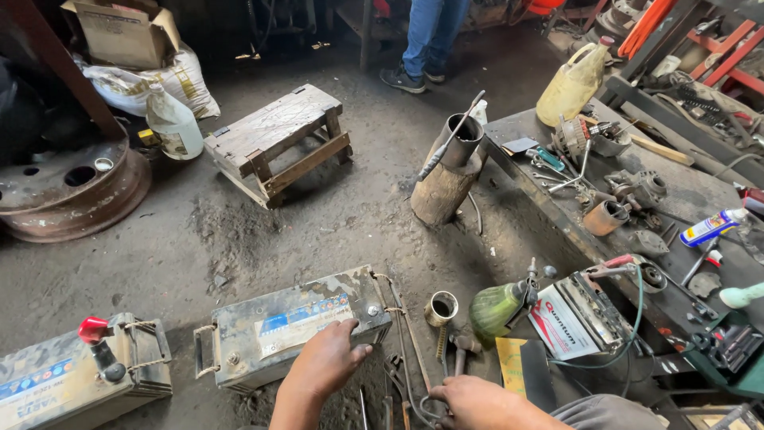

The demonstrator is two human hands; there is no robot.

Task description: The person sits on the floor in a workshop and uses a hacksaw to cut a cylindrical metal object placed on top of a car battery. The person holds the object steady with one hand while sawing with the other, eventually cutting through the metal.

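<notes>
Right hand (477, 400): nearest the camera, right of the battery (290, 326), fingers curled over pliers (395, 378) on the floor; grip hidden, cannot tell.
Left hand (330, 358): open, palm flat against the battery's near side.
Progress: battery sits on the floor with no leads attached; nothing looks connected.
Around: second battery (79, 374) left, tin (440, 308) right.
Beyond: stool (278, 142), log (447, 183), cluttered desk (700, 199).

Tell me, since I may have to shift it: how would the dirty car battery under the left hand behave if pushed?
The battery is a boxy block lying flat, so probably heavy and unlikely to tip or roll. The gritty floor would likely make it drag. The left hand rests on its edge; its rope handle looks floppy.
</notes>
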